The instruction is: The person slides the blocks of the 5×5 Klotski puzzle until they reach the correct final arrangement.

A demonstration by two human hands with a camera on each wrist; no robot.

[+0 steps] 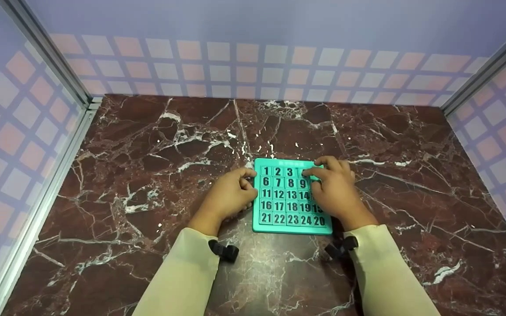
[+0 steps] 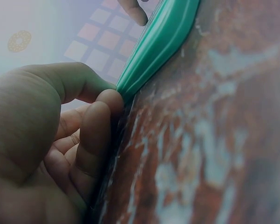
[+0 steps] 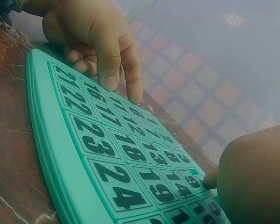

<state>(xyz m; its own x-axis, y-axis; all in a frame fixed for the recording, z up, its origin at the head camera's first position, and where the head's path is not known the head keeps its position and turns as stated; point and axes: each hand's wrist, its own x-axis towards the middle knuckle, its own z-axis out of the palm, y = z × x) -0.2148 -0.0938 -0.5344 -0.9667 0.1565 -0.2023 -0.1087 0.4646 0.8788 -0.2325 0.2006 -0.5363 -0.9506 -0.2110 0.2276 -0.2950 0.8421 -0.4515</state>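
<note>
A green sliding number puzzle [image 1: 291, 229] lies flat on the table, its black-numbered tiles set in rows inside a raised rim. At its left edge, my left hand [image 1: 232, 193] pinches the rim; the left wrist view has the thumb [image 2: 91, 83] and a fingertip meeting at the green corner. My right hand [image 1: 338, 188] reaches over the right side of the board, covering tiles there. Its index fingertip [image 3: 211, 179] touches the top row just right of the 3 tile [image 1: 289, 172], partly hiding the number there. The 20 tile [image 1: 319, 220] shows at the lower right corner.
The table [image 1: 147, 245] is dark red marble with white veins. Behind it rises a lilac wall panel [image 1: 253, 26] with pink and white squares, and metal posts stand at both back corners. Black straps [image 1: 224, 251] circle the wrists over pale sleeves [image 1: 178, 272].
</note>
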